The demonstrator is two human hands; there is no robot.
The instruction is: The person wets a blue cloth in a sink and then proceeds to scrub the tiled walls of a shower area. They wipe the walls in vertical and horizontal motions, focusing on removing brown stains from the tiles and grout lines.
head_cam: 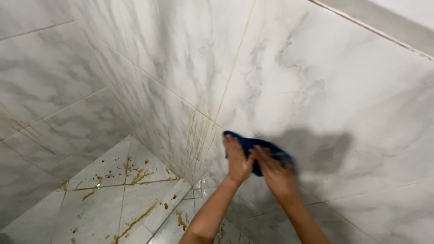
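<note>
Both hands pressed flat on blue cloth (253,147) against marbled wall tile (352,104), left hand (237,158) on cloth's left part, right hand (275,171) over its right part, fingers spread, cloth mostly covered, brown streaks (199,131) just left, stained floor tiles (117,190) below

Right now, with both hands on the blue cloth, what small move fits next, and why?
Probably slide the blue cloth left toward the brown streaks by the corner. Left hand and right hand press it flat on the marble wall tile, which looks clean here.
</note>
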